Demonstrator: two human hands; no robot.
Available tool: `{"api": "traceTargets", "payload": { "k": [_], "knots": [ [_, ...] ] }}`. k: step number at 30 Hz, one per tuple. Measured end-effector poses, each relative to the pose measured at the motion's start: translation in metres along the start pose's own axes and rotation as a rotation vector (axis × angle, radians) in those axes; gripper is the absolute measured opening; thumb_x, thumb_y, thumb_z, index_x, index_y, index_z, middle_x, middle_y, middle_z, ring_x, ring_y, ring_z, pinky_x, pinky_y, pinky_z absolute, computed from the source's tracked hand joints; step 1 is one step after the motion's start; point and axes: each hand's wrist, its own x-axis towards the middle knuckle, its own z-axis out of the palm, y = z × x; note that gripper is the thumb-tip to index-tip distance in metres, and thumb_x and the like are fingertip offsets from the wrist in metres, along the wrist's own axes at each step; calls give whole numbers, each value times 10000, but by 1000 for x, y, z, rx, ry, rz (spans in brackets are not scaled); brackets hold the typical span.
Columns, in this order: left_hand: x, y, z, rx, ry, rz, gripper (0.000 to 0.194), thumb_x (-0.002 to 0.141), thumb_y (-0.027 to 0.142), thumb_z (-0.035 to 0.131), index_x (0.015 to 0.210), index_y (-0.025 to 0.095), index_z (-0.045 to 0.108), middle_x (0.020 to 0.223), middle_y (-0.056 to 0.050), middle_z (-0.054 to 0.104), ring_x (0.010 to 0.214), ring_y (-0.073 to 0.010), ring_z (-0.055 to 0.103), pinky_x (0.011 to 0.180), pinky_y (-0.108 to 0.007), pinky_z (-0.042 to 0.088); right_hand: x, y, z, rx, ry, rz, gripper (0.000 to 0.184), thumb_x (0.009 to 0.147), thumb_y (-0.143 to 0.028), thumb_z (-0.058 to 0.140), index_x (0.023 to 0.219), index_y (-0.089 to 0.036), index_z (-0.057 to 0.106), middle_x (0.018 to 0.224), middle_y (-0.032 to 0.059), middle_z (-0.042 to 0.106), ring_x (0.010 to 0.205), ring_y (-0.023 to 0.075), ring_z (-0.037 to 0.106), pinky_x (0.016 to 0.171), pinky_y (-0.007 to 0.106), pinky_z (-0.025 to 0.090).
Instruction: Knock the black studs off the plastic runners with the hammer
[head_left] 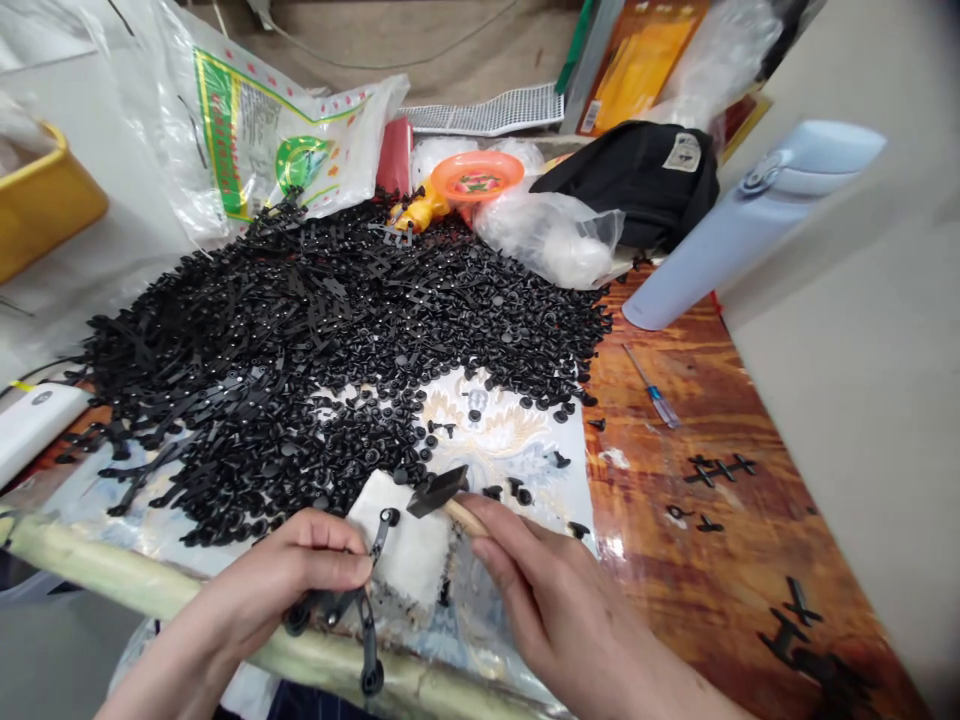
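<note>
Black moulded plastic fasteners on a runner [366, 625] sit clenched in the left hand [277, 590], whose curled fingers [341, 550] close around them at the near edge of the work surface, as we look down from the worker's own viewpoint. The runner's long axis runs roughly up and down in our view, its upper end reaching onto a folded white pad [401, 540] and its lower end dangling over a pale bamboo pole [150, 585]. The right hand [540, 590] grips the wooden handle of a small hammer [442, 495], which slants up and left, so that its black head hangs by the pad's upper edge, just right of the runner's top end. We cannot tell whether the head touches the pad. The left hand is the nearer to the runner, the right well beside it. Beyond them spreads a large heap of black plastic parts [337, 340] on a printed cloth [502, 430], with a screwdriver [652, 385] lying on the wood-grain table [690, 590] to the right.
</note>
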Motion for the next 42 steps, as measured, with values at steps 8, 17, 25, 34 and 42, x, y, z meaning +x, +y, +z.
{"api": "traceTargets", "payload": {
  "k": [8, 17, 25, 34, 42],
  "knots": [
    [1, -5, -8, 15, 14, 43, 254, 568, 373, 809, 555, 144, 700, 513, 1, 614, 514, -110, 448, 536, -224, 272, 5, 1, 9, 2, -23, 56, 356, 1005, -262, 311, 1236, -241, 581, 1019, 81, 702, 940, 270, 691, 821, 438, 564],
    [3, -5, -8, -10, 3, 1, 318, 563, 400, 837, 540, 119, 688, 495, -4, 579, 472, -89, 428, 501, -209, 279, -1, 7, 19, -502, 141, -80, 424, 923, -173, 548, 1346, -201, 529, 832, 63, 627, 606, 215, 632, 526, 319, 522],
    [-1, 1, -7, 12, 49, -80, 379, 487, 433, 869, 512, 133, 639, 494, 3, 540, 480, -100, 435, 510, -219, 284, -2, 7, 17, -438, 174, -106, 347, 794, -75, 707, 1132, -136, 662, 895, 103, 607, 823, 277, 551, 748, 451, 499],
    [2, 1, -10, 64, 37, -69, 368, 520, 435, 845, 539, 124, 650, 506, 8, 516, 483, -88, 369, 503, -224, 230, 62, -8, 35, -22, 111, -161, 118, 749, -121, 751, 835, -200, 736, 876, 13, 579, 911, 196, 494, 848, 351, 340],
    [2, 9, -8, 40, 43, -114, 369, 472, 431, 872, 519, 130, 665, 500, -1, 547, 474, -94, 408, 497, -219, 258, 73, -13, 41, -29, 72, -82, 125, 725, -85, 727, 762, -203, 743, 778, 11, 631, 862, 201, 494, 795, 346, 296]
  ]
}}
